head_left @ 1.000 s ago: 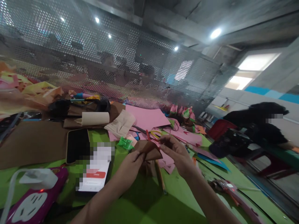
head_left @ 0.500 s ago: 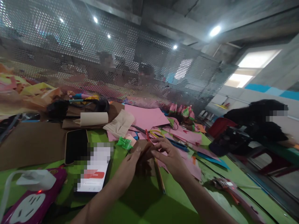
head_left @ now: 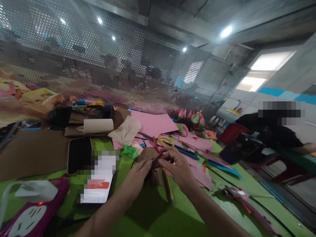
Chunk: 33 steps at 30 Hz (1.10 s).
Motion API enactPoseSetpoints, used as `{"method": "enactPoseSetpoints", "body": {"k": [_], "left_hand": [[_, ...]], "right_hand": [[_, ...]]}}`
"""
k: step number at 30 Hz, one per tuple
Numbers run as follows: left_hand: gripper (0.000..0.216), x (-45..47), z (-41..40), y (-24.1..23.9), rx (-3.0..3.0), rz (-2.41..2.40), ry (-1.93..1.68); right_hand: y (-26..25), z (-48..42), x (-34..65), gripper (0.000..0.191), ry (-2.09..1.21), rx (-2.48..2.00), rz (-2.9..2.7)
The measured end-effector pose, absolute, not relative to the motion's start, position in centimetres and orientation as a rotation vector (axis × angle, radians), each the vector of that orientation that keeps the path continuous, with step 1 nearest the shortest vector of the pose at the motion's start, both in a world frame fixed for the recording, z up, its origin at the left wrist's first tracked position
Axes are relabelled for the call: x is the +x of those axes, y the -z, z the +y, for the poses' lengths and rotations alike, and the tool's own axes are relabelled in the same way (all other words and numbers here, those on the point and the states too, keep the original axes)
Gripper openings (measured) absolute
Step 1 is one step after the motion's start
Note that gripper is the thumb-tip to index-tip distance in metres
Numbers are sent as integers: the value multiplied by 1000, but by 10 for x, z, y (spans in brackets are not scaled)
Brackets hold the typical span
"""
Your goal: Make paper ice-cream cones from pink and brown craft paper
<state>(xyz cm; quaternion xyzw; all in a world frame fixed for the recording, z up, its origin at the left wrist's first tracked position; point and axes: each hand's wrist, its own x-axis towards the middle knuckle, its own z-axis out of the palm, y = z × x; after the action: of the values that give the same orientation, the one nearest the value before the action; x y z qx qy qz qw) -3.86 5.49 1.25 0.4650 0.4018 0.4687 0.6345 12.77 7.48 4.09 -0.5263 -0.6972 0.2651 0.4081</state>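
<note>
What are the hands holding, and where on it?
Brown paper: the left hand pinches its left side, the right hand its right side.

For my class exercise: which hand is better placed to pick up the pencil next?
Probably the right hand: the pencil lies nearer to it than to the left hand, though both are holding brown paper.

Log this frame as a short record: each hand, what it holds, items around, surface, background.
Left hand: pinches the brown paper
Right hand: thumb and fingers on the same paper, opposite side
Near hands: pencil on the table; green wrapper
Left side: dark phone, lit phone, purple power strip with red light on
Beyond hands: pink sheet
Surface: green table
Background: perforated screen; another person at right, dressed in black
</note>
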Motion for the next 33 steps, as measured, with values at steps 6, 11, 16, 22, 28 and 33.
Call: {"method": "enactPoseSetpoints", "body": {"k": [6,11,16,22,28,33], "left_hand": [[35,-35,58,-10,1263,947,-1132],[37,-33,62,-3,1329,1075,-1154],[38,-32,62,2,1353,1043,-1180],[41,-33,60,-1,1341,1014,-1153],[36,-42,53,-22,1033,1003,-1219],[28,-42,56,-20,957,962,-1305]], "right_hand": [[-41,76,127,16,-758,-1310,-1696],[-43,76,129,13,-831,-1281,-1699],[-39,75,134,19,-928,-1196,-1683],[-42,78,133,23,-850,-1284,-1649],[-46,81,136,23,-900,-1215,-1509],[-46,85,138,20,-889,-1161,-1422]]}}
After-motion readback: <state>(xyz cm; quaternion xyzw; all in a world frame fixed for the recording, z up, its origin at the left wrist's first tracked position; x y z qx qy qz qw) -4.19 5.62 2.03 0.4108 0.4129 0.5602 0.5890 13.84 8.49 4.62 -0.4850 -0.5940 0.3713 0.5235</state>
